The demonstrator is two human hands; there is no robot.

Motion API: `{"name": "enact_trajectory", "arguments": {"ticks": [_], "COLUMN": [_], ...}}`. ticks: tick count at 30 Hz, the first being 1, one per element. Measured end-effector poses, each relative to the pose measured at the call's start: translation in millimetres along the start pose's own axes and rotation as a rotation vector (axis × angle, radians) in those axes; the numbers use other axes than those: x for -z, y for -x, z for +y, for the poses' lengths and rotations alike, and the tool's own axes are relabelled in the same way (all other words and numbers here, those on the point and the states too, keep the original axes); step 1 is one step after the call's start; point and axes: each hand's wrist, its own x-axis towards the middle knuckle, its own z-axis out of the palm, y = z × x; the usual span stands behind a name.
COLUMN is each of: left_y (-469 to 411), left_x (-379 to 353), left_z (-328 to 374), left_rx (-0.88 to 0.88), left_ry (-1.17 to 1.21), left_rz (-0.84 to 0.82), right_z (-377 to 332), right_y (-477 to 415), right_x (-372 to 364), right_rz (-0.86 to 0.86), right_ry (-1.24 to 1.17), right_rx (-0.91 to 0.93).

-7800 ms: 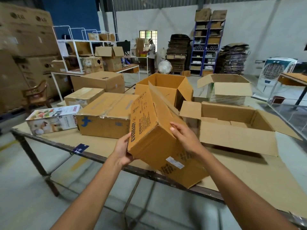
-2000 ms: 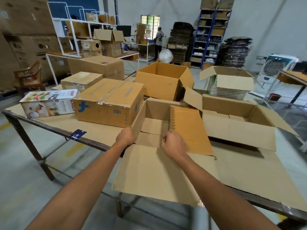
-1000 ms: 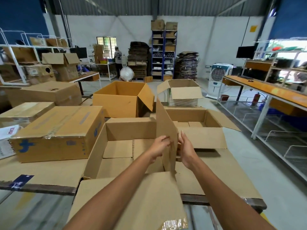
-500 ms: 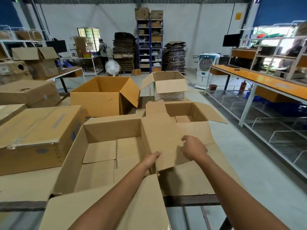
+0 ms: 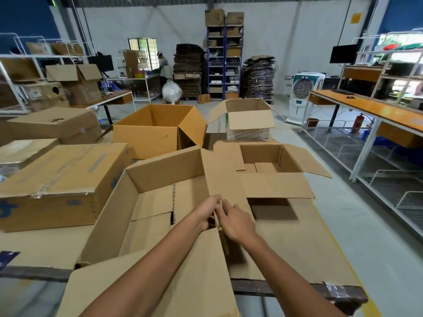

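Note:
A large open cardboard box (image 5: 107, 220) lies in front of me on the cardboard-covered table (image 5: 297, 248). Its near flap (image 5: 183, 282) hangs out over the table edge toward me. The right side flap (image 5: 223, 177) stands up, leaning slightly outward. Both my hands meet at the base of that flap, at the box's near right corner. My left hand (image 5: 207, 211) pinches the flap's near edge from the inside. My right hand (image 5: 238, 221) rests on the flap's outer face with fairly straight fingers.
A taped sealed box (image 5: 61, 184) sits close on the left. Behind stand an orange open box (image 5: 158, 129), a smaller open box (image 5: 270, 170) touching the flap, and another open box (image 5: 247, 120). An orange bench (image 5: 377, 110) runs along the right, across a floor aisle.
The box went from tilted in my hands to lying open on the table. In the last half second both hands slid down the right flap to its near corner.

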Motion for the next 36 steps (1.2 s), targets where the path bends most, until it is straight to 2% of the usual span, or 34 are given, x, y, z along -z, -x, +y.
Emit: {"name": "enact_trajectory", "arguments": {"ticks": [3,6,10,14,19,24,26,28,31,33,34,36], "left_y": [10,26,35,36,38,48,54,65,96,115,124,135], "left_x": [18,34,48,55,42,46,60,81,118,147,160,182], "left_z": [20,32,19,-17,-44,-43,-46,-54,-70,-79,-83,-88], "left_rx": [-0.093,-0.165,-0.137,-0.069,-0.115,-0.255,-0.356,-0.481,-0.530,-0.451,-0.377,-0.240], "left_ry": [-0.014,-0.037,-0.115,-0.298,-0.343,-0.487,-0.674,-0.956,-1.076,-1.079,-1.086,-1.145], "left_rz": [-0.003,0.038,0.030,0.018,-0.095,-0.121,-0.079,0.030,0.177,0.134,0.075,-0.019], "right_z": [-27,-50,-55,-44,-31,-27,-26,-27,-36,-42,-44,-45], "right_y": [6,15,22,37,43,37,39,44,56,64,70,77], "right_x": [5,5,-6,-23,-31,-24,-26,-28,-28,-29,-28,-30], "right_rz": [0.056,0.025,-0.104,-0.229,-0.008,0.088,0.154,0.243,0.316,0.154,-0.006,-0.275], "right_ry": [-0.192,-0.453,-0.575,-0.703,-0.480,-0.248,-0.224,-0.117,0.030,0.043,0.087,0.274], "right_rx": [0.129,0.173,0.113,-0.024,-0.078,-0.112,-0.104,-0.041,0.195,0.411,0.456,0.433]}}
